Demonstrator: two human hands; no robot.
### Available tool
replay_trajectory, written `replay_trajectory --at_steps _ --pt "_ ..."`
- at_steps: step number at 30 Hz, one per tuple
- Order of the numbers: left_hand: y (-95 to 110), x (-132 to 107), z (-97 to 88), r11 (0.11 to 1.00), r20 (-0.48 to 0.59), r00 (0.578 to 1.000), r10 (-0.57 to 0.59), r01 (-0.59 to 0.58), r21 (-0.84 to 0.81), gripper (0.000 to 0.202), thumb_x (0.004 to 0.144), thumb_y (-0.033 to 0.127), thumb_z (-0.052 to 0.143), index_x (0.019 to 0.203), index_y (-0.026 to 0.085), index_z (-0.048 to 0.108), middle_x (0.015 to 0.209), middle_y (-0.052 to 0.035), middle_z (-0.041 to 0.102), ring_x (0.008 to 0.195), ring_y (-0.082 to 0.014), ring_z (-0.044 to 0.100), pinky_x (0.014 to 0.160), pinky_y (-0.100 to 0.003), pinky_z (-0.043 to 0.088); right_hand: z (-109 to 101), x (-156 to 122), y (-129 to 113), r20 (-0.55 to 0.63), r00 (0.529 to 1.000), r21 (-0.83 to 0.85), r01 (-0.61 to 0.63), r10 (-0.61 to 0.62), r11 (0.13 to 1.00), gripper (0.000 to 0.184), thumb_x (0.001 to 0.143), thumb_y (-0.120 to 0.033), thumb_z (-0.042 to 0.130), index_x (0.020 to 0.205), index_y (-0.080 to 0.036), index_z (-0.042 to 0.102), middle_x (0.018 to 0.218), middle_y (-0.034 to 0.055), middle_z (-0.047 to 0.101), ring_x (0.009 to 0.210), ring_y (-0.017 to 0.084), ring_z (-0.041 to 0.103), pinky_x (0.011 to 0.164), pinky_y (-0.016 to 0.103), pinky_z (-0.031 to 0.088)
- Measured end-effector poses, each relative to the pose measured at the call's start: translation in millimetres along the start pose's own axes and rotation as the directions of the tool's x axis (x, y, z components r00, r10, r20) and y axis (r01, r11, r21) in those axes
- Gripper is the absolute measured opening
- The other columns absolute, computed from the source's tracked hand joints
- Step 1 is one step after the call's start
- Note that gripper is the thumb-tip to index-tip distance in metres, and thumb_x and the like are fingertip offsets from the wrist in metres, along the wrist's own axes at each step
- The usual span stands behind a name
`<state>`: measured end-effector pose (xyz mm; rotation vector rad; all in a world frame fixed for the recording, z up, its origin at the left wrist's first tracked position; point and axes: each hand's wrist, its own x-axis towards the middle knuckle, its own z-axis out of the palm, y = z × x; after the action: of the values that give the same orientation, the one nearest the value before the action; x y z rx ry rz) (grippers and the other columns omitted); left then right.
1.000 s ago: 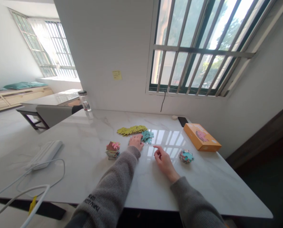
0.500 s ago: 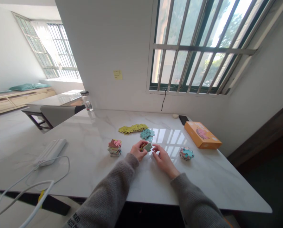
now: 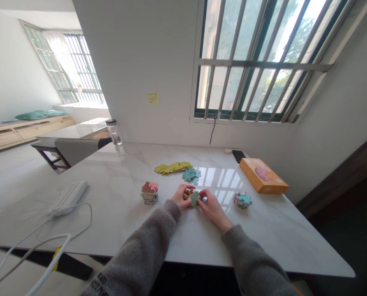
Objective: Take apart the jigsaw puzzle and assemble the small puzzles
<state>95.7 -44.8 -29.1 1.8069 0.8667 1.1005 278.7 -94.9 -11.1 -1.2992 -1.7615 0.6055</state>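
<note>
In the middle of the white table, my left hand point(image 3: 181, 198) is closed around several puzzle pieces point(image 3: 188, 192) with reddish and yellow patches. My right hand point(image 3: 211, 207) pinches a green puzzle piece point(image 3: 195, 198) by its right side, in front of the left hand's fingers. Left of my hands stands a stack of puzzle pieces point(image 3: 149, 193) topped by a pink and brown one. To the right is a lower stack of puzzle pieces point(image 3: 243, 200) with light blue on top. Beyond my hands lie a fanned row of yellow-green pieces point(image 3: 173, 167) and a teal pile of pieces point(image 3: 190, 175).
On the right of the table point(image 3: 115, 230) are an orange box point(image 3: 262, 176) and a black phone point(image 3: 238, 156). A white power strip point(image 3: 70, 198) with cables lies on the left. At the far left corner stands a clear bottle point(image 3: 114, 132).
My right hand has closed in on the left and now grips the green piece, which has turned more upright. The stacks on the table stay as they were.
</note>
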Motion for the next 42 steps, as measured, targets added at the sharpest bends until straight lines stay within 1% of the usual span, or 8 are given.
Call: replay_trajectory --at_steps 3,6,10,14,17,27,34,42 --pt "-6.0 1.4 2.2 0.983 0.038 0.996 -0.077 0.083 -0.162 0.053 0.074 0.013 0.067 0.124 0.019 0.051 0.113 -0.0084 0.059 0.088 -0.0162 0.063 0.079 -0.031 0.055 -0.2 -0.6 1.5 0.002 1.0 0.043 -0.017 0.017 0.999 0.03 0.082 -0.024 0.056 0.112 -0.02 0.052 0.092 0.0035 0.069 0.083 0.019 0.063 0.077 0.032 0.046" --pt "-9.7 1.9 3.9 0.988 0.044 0.995 -0.088 0.093 -0.127 0.051 0.078 0.019 0.065 0.127 0.018 0.05 0.114 -0.0099 0.059 0.088 -0.017 0.064 0.082 -0.034 0.054 -2.4 -1.0 0.6 0.015 1.0 0.043 -0.028 0.027 0.999 0.038 0.085 -0.025 0.053 0.122 -0.021 0.052 0.091 0.003 0.069 0.074 0.018 0.062 0.071 0.03 0.046" --pt "-7.0 -2.5 3.8 0.978 0.03 0.999 -0.019 0.012 0.21 0.045 0.077 0.021 0.064 0.121 0.016 0.057 0.108 -0.0109 0.063 0.097 -0.0231 0.061 0.088 -0.039 0.051 -6.0 0.2 -1.2 -0.024 0.998 -0.144 -0.054 0.051 0.988 0.032 0.087 -0.026 0.051 0.118 -0.021 0.061 0.085 0.0036 0.068 0.081 0.02 0.06 0.081 0.034 0.042" --pt "-0.6 -9.5 2.7 0.801 0.063 0.998 0.029 -0.061 0.595 0.053 0.069 0.031 0.073 0.12 0.02 0.061 0.109 -0.0105 0.064 0.102 -0.0305 0.056 0.092 -0.046 0.046 -4.7 1.7 -0.5 -0.054 0.994 -0.337 -0.107 0.094 0.936 0.033 0.09 -0.027 0.05 0.118 -0.02 0.065 0.088 0.0061 0.069 0.091 0.024 0.057 0.087 0.038 0.035" --pt "2.0 -11.8 2.5 0.73 0.097 0.995 0.004 -0.069 0.68 0.061 0.069 0.034 0.074 0.126 0.022 0.058 0.115 -0.0104 0.064 0.105 -0.0319 0.055 0.091 -0.047 0.045 -1.8 1.2 -0.4 -0.056 0.996 -0.417 -0.092 0.075 0.904 0.031 0.09 -0.028 0.051 0.117 -0.02 0.066 0.096 0.008 0.069 0.096 0.025 0.055 0.086 0.036 0.033" --pt "19.0 -14.0 2.3 0.723 0.056 0.995 0.087 -0.102 0.684 0.06 0.069 0.039 0.075 0.124 0.02 0.058 0.119 -0.0117 0.056 0.111 -0.0308 0.051 0.095 -0.045 0.045 -6.9 -1.2 0.0 -0.026 0.999 -0.446 -0.048 0.04 0.894 0.028 0.09 -0.029 0.054 0.116 -0.023 0.064 0.107 0.0086 0.064 0.103 0.025 0.053 0.086 0.035 0.035" --pt "32.6 -13.5 5.9 0.673 0.026 1.0 -0.006 -0.015 0.74 0.048 0.069 0.045 0.076 0.106 0.018 0.063 0.106 -0.01 0.058 0.103 -0.0305 0.052 0.091 -0.045 0.044 -5.8 -3.1 3.1 -0.019 1.0 -0.442 -0.025 0.018 0.897 0.027 0.089 -0.028 0.054 0.113 -0.025 0.065 0.105 0.0076 0.064 0.102 0.025 0.053 0.086 0.036 0.036" --pt "27.0 -9.4 2.6 0.807 -0.043 0.994 0.1 -0.056 0.587 0.039 0.068 0.032 0.076 0.101 0.02 0.059 0.102 -0.007 0.057 0.097 -0.0261 0.052 0.09 -0.042 0.045 -11.1 -2.1 -2.4 -0.151 0.988 -0.223 -0.017 -0.017 0.975 0.033 0.09 -0.032 0.049 0.119 -0.02 0.06 0.102 0.0078 0.064 0.099 0.023 0.057 0.091 0.038 0.041"
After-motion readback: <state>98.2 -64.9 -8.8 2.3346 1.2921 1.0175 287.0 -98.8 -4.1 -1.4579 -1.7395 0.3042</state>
